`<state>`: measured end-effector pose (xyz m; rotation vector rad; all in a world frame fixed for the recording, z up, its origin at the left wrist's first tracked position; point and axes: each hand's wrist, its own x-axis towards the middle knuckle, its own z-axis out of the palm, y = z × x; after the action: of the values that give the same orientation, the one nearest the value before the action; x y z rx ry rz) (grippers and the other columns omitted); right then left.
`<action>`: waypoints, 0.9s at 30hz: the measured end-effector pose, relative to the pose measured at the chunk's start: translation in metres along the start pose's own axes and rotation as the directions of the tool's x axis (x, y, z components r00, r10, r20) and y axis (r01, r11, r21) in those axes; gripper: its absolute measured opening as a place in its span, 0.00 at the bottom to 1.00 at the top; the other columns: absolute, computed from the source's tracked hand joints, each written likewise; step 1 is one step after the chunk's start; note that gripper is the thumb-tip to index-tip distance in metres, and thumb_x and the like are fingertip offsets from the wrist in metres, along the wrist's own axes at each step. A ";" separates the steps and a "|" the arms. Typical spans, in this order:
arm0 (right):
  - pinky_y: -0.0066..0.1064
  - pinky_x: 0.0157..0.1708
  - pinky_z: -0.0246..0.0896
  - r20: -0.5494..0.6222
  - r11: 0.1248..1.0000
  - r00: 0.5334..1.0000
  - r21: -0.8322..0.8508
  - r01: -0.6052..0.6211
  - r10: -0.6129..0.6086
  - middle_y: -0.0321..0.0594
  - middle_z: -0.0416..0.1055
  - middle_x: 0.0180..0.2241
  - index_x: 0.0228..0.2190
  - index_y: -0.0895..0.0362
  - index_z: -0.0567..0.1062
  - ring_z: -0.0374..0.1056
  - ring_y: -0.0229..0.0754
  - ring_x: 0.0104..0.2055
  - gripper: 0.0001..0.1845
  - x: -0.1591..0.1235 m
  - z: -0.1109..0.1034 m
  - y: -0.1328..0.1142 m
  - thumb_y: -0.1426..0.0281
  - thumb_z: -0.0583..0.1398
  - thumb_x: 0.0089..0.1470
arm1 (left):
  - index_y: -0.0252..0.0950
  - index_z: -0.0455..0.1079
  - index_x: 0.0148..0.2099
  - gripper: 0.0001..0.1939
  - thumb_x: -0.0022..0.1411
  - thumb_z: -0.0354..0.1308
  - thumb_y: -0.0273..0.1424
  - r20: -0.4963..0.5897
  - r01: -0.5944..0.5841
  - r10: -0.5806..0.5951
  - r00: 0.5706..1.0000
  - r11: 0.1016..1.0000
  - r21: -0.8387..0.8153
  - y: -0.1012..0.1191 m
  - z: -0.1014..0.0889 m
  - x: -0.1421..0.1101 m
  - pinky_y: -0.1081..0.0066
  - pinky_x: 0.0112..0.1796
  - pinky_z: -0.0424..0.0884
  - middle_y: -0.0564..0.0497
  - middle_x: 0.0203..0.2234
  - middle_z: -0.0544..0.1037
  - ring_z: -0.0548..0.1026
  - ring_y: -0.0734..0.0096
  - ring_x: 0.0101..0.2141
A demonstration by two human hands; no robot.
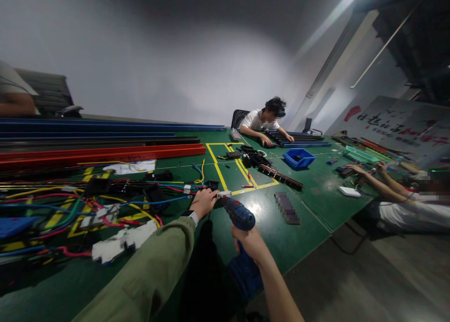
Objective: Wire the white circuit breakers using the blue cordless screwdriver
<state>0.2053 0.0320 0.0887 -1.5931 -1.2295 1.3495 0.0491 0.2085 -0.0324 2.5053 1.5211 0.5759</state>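
Observation:
My right hand (251, 241) is wrapped round the grip of a blue cordless drill (241, 215). The drill's nose points left and away from me, at a small whitish part (225, 194) by my left fingertips. My left hand (204, 202), below a green sleeve and a watch (191, 215), is closed over the end of a dark assembly; what exactly its fingers hold is hidden. A black block (211, 185) sits just beyond those fingers. From the left, a blue wire with a metal lug (188, 197) reaches up to my left hand.
Tangled wires (63, 202), white connector pieces (123, 241) and long red rails (105, 155) cover the left side. A blue bin (298, 158), a phone-like slab (286, 208) and black parts lie ahead on the green table (318, 195). Co-workers sit across and at right.

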 end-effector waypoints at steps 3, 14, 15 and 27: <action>0.27 0.15 0.50 -0.012 1.000 1.000 0.011 -0.005 0.005 0.27 0.60 0.14 0.31 0.56 0.66 0.59 0.36 0.13 0.11 0.001 0.000 0.001 0.66 0.57 0.42 | 0.51 0.67 0.56 0.17 0.67 0.48 0.40 0.009 0.002 -0.002 1.000 1.000 -0.002 0.000 0.001 0.001 0.63 0.43 0.56 0.47 0.40 0.72 0.67 0.61 0.44; 0.26 0.14 0.51 -0.012 0.999 1.000 0.033 0.004 -0.003 0.29 0.63 0.18 0.32 0.57 0.66 0.59 0.34 0.13 0.12 0.002 0.000 0.004 0.66 0.58 0.42 | 0.52 0.66 0.56 0.17 0.67 0.47 0.39 0.020 0.004 -0.004 1.000 1.000 0.001 -0.001 0.001 0.001 0.63 0.43 0.56 0.48 0.41 0.72 0.67 0.61 0.44; 0.26 0.14 0.51 -0.014 0.999 1.000 0.037 0.012 -0.011 0.31 0.66 0.21 0.33 0.57 0.66 0.59 0.33 0.13 0.13 0.001 0.000 0.004 0.66 0.58 0.42 | 0.52 0.66 0.56 0.17 0.67 0.47 0.39 0.022 0.003 -0.003 1.000 1.000 0.003 -0.001 0.001 0.001 0.63 0.43 0.56 0.48 0.41 0.72 0.67 0.61 0.44; 0.26 0.14 0.52 0.003 0.999 1.000 0.027 -0.023 0.023 0.31 0.67 0.20 0.34 0.57 0.66 0.61 0.35 0.13 0.14 -0.002 -0.001 0.002 0.68 0.56 0.41 | 0.50 0.68 0.54 0.16 0.67 0.46 0.39 0.025 0.015 -0.014 1.000 1.000 -0.018 0.003 -0.005 -0.001 0.64 0.43 0.55 0.47 0.40 0.72 0.66 0.62 0.44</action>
<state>0.2065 0.0297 0.0876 -1.5918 -1.1924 1.3777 0.0490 0.2057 -0.0269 2.4765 1.5172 0.5511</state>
